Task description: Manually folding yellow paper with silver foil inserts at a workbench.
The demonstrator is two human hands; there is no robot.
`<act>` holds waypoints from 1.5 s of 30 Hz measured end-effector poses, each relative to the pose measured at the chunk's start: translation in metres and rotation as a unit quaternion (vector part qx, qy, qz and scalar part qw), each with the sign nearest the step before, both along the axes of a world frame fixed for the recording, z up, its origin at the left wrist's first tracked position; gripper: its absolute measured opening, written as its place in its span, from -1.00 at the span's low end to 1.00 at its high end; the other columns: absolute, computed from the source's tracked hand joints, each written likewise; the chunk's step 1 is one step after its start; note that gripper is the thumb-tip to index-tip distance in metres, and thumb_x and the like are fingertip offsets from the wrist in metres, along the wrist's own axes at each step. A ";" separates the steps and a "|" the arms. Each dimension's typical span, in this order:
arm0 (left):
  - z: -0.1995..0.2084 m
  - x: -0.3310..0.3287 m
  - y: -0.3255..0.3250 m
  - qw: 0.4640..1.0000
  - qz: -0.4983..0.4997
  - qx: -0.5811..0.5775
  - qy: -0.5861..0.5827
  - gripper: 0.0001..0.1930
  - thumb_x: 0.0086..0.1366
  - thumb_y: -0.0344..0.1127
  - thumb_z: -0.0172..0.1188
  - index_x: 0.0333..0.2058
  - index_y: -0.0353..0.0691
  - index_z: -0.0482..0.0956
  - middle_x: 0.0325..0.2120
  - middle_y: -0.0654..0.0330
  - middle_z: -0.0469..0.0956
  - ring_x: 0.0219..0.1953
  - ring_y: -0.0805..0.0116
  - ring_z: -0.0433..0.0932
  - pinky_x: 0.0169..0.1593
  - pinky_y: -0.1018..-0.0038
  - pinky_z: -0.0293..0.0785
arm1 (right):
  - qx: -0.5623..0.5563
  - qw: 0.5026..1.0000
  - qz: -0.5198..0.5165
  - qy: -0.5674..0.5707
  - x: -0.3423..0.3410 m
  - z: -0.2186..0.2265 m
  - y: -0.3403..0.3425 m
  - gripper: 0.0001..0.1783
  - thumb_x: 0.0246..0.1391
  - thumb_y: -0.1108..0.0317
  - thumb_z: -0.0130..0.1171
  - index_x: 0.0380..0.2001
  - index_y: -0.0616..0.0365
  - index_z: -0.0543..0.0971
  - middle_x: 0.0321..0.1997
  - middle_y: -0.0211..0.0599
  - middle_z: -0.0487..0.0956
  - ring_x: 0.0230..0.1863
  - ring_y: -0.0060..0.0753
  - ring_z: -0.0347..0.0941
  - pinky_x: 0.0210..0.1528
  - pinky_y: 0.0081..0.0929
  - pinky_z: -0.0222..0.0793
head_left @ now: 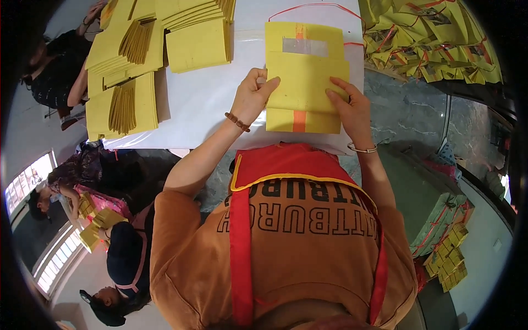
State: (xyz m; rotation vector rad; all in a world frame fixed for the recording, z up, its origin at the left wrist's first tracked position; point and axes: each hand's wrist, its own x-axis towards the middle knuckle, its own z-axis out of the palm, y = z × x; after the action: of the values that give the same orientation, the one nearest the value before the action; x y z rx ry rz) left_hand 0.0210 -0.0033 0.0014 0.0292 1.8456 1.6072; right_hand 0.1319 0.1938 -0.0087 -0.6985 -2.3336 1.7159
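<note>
In front of me at the table's near edge is a stack of yellow paper [305,121]. An orange strip runs down its middle, and a silver-grey patch [305,47] shows near its far end. A plain yellow paper sheet [308,82] lies across the stack, a little askew. My left hand [254,96] is closed on the sheet's left edge, thumb on top. At the right edge my right hand [352,107] grips the same sheet, its thumb and forefinger on top. Fingers under the paper are hidden.
Fanned yellow paper stacks [124,99] stand on the white table [214,104] at left. Red string [313,5] lies at the far side. Tied yellow bundles [434,41] are heaped at far right, and a green-wrapped pile [410,198] stands at right. Other people work at left.
</note>
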 end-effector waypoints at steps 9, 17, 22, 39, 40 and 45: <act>0.015 0.002 0.032 0.776 -0.184 -0.155 0.583 -0.57 0.11 -0.18 0.19 -0.06 -0.21 0.40 -0.02 0.04 0.34 0.07 0.03 0.24 0.07 0.17 0.14 | 0.043 0.999 0.017 -0.016 0.000 0.003 0.001 -0.65 0.01 0.36 0.21 -0.09 0.20 0.54 -0.24 -0.32 0.59 -0.27 -0.67 0.44 -0.23 -0.66 0.35; -0.019 0.009 0.045 0.696 -0.261 -0.232 0.627 -0.44 0.15 0.03 0.11 0.08 -0.08 0.33 0.13 0.06 0.22 0.19 0.05 0.12 0.18 0.09 0.01 | 0.042 0.997 0.043 -0.051 -0.002 0.005 0.007 -0.62 -0.02 0.34 0.20 -0.08 0.16 0.52 -0.10 -0.21 0.51 -0.18 -0.40 0.48 -0.20 -0.50 0.41; -0.020 0.011 0.045 0.700 -0.267 -0.237 0.618 -0.43 0.13 0.02 0.11 0.09 -0.09 0.32 0.16 0.08 0.18 0.21 0.05 0.10 0.20 0.10 -0.01 | 0.273 0.957 0.001 0.098 -0.007 0.012 -0.005 -0.56 -0.01 0.31 0.18 -0.01 0.09 0.43 0.13 -0.14 0.31 0.04 -0.16 0.34 -0.03 -0.31 0.34; -0.009 -0.007 0.012 0.779 -0.246 -0.102 0.567 -0.42 0.26 -0.05 -0.02 0.20 -0.15 0.18 0.21 -0.08 0.10 0.27 -0.06 0.01 0.21 0.05 -0.03 | 0.517 0.832 0.201 0.028 -0.013 -0.016 -0.041 -0.35 0.11 -0.08 -0.06 0.23 -0.13 0.20 0.32 -0.12 0.11 0.34 0.01 -0.02 0.27 0.13 -0.15; -0.017 -0.004 0.011 0.780 -0.245 -0.102 0.567 -0.42 0.26 -0.05 -0.02 0.20 -0.15 0.18 0.21 -0.08 0.10 0.27 -0.06 0.01 0.21 0.05 -0.03 | 0.516 0.831 0.210 0.016 -0.013 -0.016 -0.041 -0.35 0.11 -0.07 -0.04 0.24 -0.12 0.19 0.33 -0.13 0.10 0.34 0.01 -0.03 0.28 0.14 -0.18; -0.031 -0.004 0.007 0.707 -0.315 -0.201 0.600 -0.14 0.06 0.38 -0.02 0.24 -0.01 0.13 0.25 -0.13 -0.04 0.27 -0.22 -0.09 0.17 -0.13 -0.04 | 0.488 0.842 0.228 0.022 -0.014 -0.012 -0.040 -0.32 0.09 -0.01 0.00 0.25 -0.04 0.17 0.35 -0.13 0.07 0.37 0.01 -0.11 0.31 0.12 -0.27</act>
State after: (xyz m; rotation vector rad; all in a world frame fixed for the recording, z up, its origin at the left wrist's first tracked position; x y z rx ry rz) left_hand 0.0172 0.0042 -0.0297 1.6625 2.5773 0.5627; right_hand 0.1175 0.1535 -0.0211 0.0992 -2.9795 0.3802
